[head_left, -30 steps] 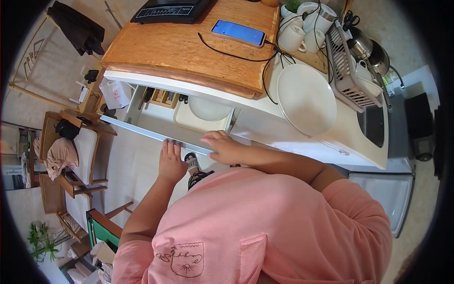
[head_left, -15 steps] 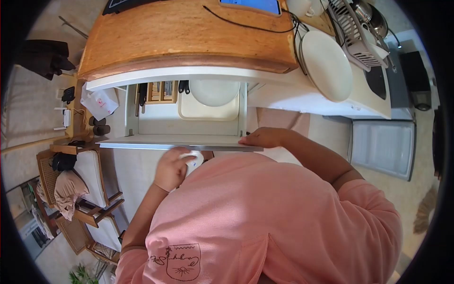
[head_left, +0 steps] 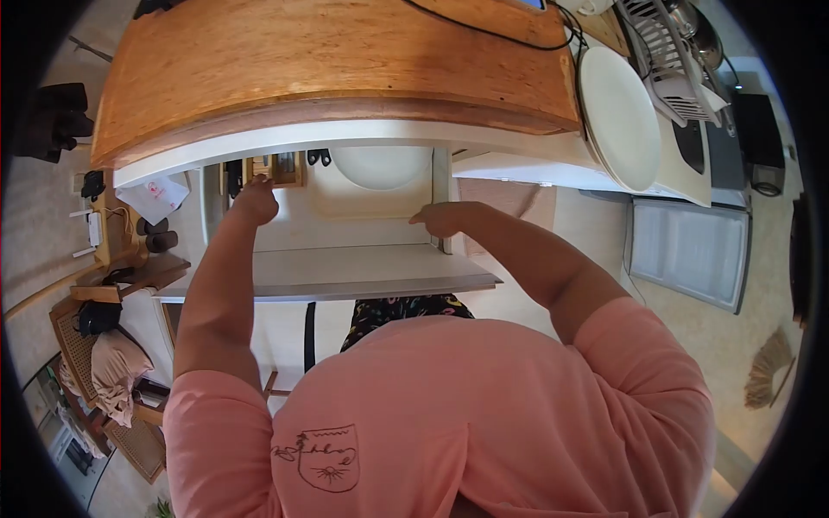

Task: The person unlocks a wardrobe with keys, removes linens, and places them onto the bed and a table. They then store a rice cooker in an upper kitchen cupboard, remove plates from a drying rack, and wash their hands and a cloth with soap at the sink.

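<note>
An open white drawer (head_left: 345,266) extends below the wooden countertop. My left hand (head_left: 256,200) reaches into its left part, over the wooden cutlery tray (head_left: 286,170). Those fingers are curled together, and whatever they hold is hidden. Beside that tray lie two black handles (head_left: 319,157). A white plate (head_left: 380,166) rests on a cream tray (head_left: 345,205) in the right part. My right hand (head_left: 443,219) hovers at the drawer's right side, index finger stretched out near the cream tray's front corner, with nothing visible in it.
Above the drawer is the wooden countertop (head_left: 328,65) with a black cable (head_left: 484,36). A large white plate (head_left: 617,116) leans at the right near a dish rack (head_left: 665,65). An open door with a pale inner side (head_left: 688,250) stands at the right. Chairs are at the left.
My left hand has moved from in front of the drawer into it; the white round object it held no longer shows. My right hand has left the drawer's front edge and is inside.
</note>
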